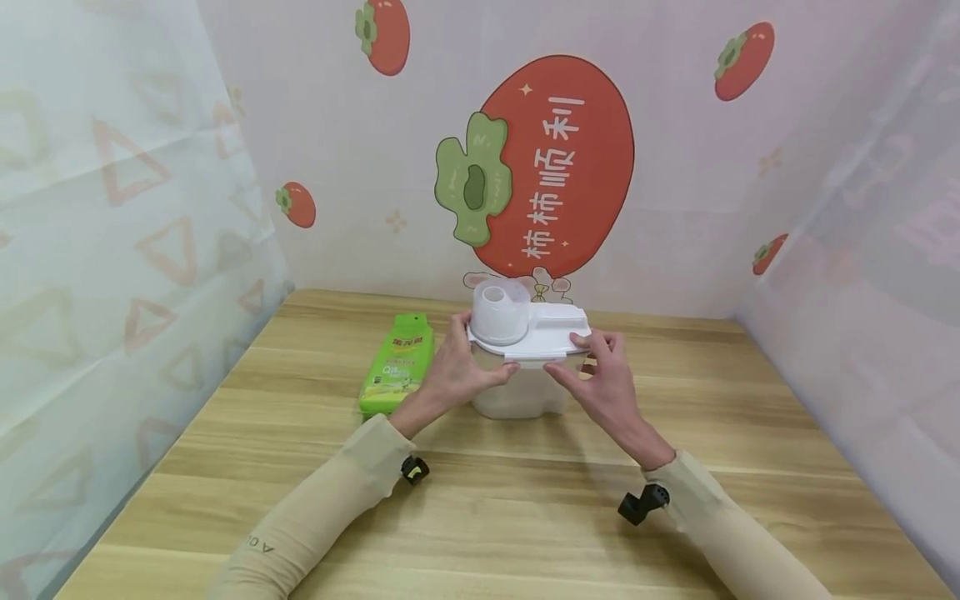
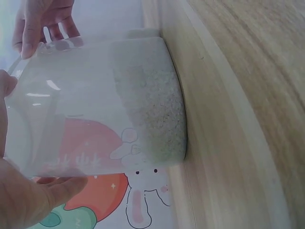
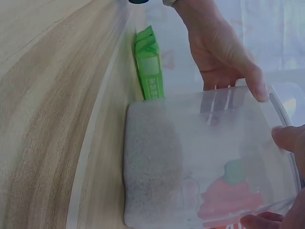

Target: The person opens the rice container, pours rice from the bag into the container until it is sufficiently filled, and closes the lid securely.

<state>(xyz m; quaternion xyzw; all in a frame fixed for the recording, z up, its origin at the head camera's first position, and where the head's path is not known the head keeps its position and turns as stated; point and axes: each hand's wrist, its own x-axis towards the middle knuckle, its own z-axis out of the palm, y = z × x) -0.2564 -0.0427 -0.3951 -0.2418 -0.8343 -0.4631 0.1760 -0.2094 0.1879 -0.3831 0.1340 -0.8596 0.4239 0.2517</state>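
Note:
A clear rice storage container (image 1: 521, 395) stands upright on the table, its lower part filled with whitish grains (image 2: 162, 114). On top sits a white lid (image 1: 551, 335), with a translucent measuring cup (image 1: 501, 313) at its left end. My left hand (image 1: 459, 367) grips the container's upper left side, thumb across the front below the lid's rim. From the right, my right hand (image 1: 606, 385) holds the upper corner, thumb at the front clip and a finger on the lid's edge. Both wrist views show fingers around the top; some fingertips are hidden behind it.
To the left of the container lies a green printed bag (image 1: 399, 365), close to my left wrist. The wooden table (image 1: 517, 517) ends at a patterned back wall (image 1: 360, 250), with fabric sides left and right. Small black cameras (image 1: 643, 503) are strapped to both wrists.

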